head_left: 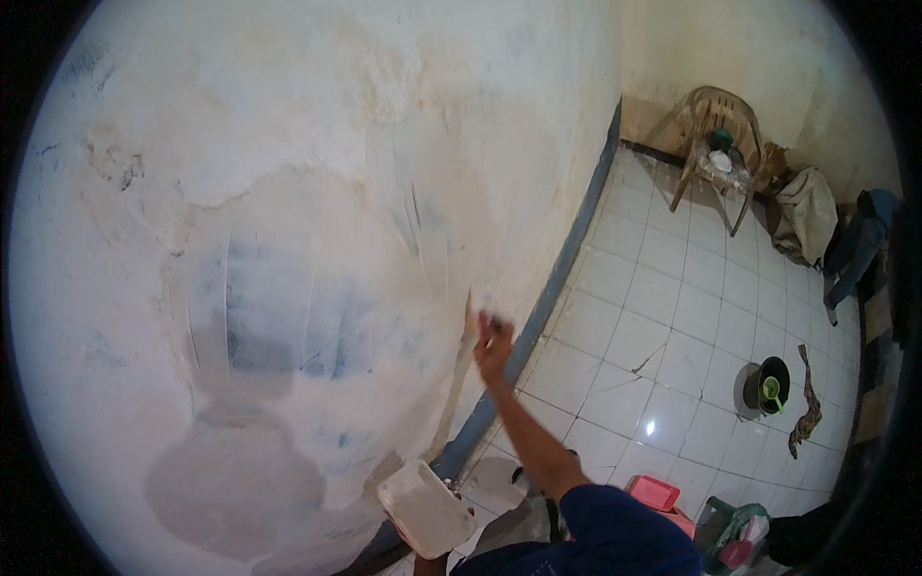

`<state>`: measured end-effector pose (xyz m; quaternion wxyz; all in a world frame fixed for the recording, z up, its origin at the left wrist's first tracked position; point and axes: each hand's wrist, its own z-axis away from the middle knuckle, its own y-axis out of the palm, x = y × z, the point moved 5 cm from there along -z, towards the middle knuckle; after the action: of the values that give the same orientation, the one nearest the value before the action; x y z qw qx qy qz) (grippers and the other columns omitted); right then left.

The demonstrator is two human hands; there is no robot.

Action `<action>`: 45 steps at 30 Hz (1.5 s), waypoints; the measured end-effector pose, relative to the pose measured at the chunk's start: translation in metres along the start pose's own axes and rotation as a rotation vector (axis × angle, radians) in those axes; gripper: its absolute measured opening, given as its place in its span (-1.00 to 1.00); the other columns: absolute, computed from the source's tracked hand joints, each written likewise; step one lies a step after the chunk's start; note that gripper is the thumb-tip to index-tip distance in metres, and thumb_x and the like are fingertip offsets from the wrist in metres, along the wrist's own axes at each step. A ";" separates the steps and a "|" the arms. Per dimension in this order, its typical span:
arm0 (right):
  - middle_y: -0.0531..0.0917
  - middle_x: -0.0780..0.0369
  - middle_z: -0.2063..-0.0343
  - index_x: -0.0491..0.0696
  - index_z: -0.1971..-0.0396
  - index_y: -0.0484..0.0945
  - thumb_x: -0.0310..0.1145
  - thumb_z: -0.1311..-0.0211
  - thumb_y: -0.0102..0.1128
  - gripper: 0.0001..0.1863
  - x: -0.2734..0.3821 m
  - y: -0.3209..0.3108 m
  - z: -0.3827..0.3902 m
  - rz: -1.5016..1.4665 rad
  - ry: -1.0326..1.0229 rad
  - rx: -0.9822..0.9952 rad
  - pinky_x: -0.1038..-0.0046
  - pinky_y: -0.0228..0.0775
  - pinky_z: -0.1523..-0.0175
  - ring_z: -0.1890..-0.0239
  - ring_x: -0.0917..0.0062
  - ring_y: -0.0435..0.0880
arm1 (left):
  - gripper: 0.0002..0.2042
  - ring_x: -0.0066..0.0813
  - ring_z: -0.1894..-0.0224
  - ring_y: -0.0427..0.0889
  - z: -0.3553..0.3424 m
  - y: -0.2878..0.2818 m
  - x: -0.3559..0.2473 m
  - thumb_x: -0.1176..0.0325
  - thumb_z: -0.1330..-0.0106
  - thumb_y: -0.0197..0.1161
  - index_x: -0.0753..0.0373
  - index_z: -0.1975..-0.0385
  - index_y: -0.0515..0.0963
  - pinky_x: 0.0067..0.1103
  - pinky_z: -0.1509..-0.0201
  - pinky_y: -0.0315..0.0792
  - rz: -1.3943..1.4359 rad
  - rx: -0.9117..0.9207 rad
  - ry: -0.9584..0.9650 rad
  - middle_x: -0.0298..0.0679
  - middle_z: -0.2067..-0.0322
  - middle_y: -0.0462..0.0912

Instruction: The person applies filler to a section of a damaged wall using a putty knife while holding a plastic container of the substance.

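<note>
Our right hand (493, 348) is closed around a putty knife (470, 322), whose blade runs up from the fingers and lies against the wall (288, 192). Below and left of that grip, our left hand (420, 560), mostly hidden, holds a plaster-caked board (424, 508) from beneath; how its fingers sit we cannot tell.

Left hand (423, 562) hidden beneath the plaster board (424, 507).

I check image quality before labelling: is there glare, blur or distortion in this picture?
Head view: a small glare spot shines on the floor tiles; the right hand on the scraper looks slightly motion-blurred; fisheye bending curves the blue skirting strip; corners are black; the wall is evenly, softly lit.
</note>
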<state>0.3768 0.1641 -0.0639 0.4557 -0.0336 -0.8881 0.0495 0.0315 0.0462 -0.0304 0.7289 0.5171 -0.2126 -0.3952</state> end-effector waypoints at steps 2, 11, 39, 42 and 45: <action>0.52 0.06 0.22 -0.14 0.15 0.66 -0.57 -0.19 0.09 -0.74 0.005 -0.009 0.065 -0.074 -0.020 0.020 0.32 0.44 0.15 0.23 0.20 0.58 | 0.00 0.12 -0.18 0.40 0.001 -0.001 0.000 -0.64 0.02 -0.17 -0.13 -0.39 0.10 0.36 -0.08 0.20 0.008 -0.004 0.004 -0.06 -0.28 0.30; 0.52 0.06 0.29 -0.14 0.12 0.64 -0.71 -0.07 0.20 -0.66 -0.004 -0.011 -0.026 0.031 0.085 -0.070 0.39 0.43 0.16 0.29 0.27 0.56 | -0.01 0.13 -0.17 0.41 0.009 -0.010 -0.006 -0.65 0.02 -0.18 -0.14 -0.39 0.10 0.37 -0.07 0.20 0.011 -0.032 0.010 -0.07 -0.28 0.30; 0.59 0.12 0.30 -0.04 0.15 0.69 -0.67 -0.02 0.05 -0.60 0.012 -0.051 0.012 -0.248 -0.181 0.180 0.32 0.42 0.16 0.23 0.21 0.58 | 0.03 0.21 -0.13 0.44 -0.002 0.009 0.002 -0.60 -0.04 -0.14 0.04 -0.41 0.06 0.30 -0.04 0.30 -0.073 0.051 0.071 0.06 -0.26 0.30; 0.59 0.10 0.27 -0.08 0.11 0.66 -0.69 -0.07 0.05 -0.61 0.003 -0.039 -0.027 -0.028 0.046 0.150 0.36 0.45 0.18 0.25 0.23 0.61 | 0.03 0.22 -0.14 0.43 -0.003 0.045 0.007 -0.61 -0.03 -0.15 0.03 -0.41 0.05 0.31 -0.04 0.28 0.018 0.069 0.027 0.08 -0.25 0.30; 0.58 0.09 0.27 -0.11 0.06 0.63 -0.75 -0.04 0.03 -0.55 0.060 -0.027 -0.109 -0.142 -0.048 -0.129 0.42 0.44 0.21 0.31 0.30 0.60 | 0.03 0.21 -0.15 0.41 -0.002 0.045 0.004 -0.61 -0.02 -0.16 0.02 -0.41 0.06 0.30 -0.06 0.27 0.047 0.068 0.027 0.06 -0.25 0.30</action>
<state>0.4301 0.1497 0.0509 0.4336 0.0014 -0.9002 -0.0392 0.0511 0.0512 0.0101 0.7226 0.5419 -0.2281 -0.3636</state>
